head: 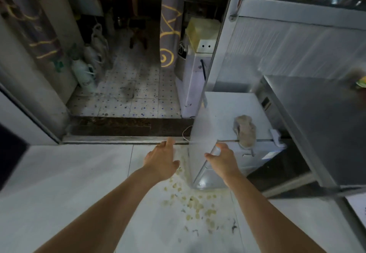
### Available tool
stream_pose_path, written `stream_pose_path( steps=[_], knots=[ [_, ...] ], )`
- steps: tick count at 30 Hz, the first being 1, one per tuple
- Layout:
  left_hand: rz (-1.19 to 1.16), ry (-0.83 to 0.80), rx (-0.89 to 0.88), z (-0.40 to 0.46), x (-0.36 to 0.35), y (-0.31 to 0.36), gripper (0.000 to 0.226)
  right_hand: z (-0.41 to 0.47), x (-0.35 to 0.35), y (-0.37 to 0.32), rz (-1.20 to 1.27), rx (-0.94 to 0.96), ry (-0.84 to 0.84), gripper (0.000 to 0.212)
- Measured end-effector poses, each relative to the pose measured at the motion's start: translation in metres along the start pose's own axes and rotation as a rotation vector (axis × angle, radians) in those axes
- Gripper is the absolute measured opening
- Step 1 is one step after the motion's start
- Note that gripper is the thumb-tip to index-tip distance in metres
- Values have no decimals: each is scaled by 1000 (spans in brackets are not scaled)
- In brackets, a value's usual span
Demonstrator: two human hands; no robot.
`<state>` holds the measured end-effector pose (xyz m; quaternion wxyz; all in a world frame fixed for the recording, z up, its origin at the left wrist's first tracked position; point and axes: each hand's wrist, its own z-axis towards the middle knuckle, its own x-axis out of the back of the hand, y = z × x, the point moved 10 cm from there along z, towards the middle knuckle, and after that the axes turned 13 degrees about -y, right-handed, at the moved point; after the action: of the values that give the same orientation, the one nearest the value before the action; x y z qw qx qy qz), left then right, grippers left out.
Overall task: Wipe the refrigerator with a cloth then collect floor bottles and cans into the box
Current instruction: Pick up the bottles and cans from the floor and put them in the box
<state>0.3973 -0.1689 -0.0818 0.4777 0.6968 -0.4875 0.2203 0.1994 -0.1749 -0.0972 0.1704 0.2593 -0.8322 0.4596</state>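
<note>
The cloth lay crumpled on top of the low white refrigerator, its long axis running away from me, ahead and slightly right of my hands. My right hand was the nearer one, fingers spread and empty, hovering at the refrigerator's front edge just short of the cloth. My left hand was also spread and empty, above the floor beside the appliance. I could read no brand, label or writing.

Your left hand and right hand are bare, forearms uncovered; no sleeve, watch or ring seems visible.
</note>
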Motion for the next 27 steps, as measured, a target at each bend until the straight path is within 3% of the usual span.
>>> stream_pose_path(
  steps=[7,13,20,27],
  knots=[
    [-9,-123,-82,17,8,-46,55,4,-54,-18,18,-101,11,61],
    [-9,-222,-96,59,-1,-62,63,36,-74,-4,98,-160,17,62],
    [45,-296,-26,126,-6,-90,52,109,-100,6,167,-210,-27,60],
    [48,-404,23,208,-43,-129,54,185,-132,28,152,-286,-64,57]
  ],
)
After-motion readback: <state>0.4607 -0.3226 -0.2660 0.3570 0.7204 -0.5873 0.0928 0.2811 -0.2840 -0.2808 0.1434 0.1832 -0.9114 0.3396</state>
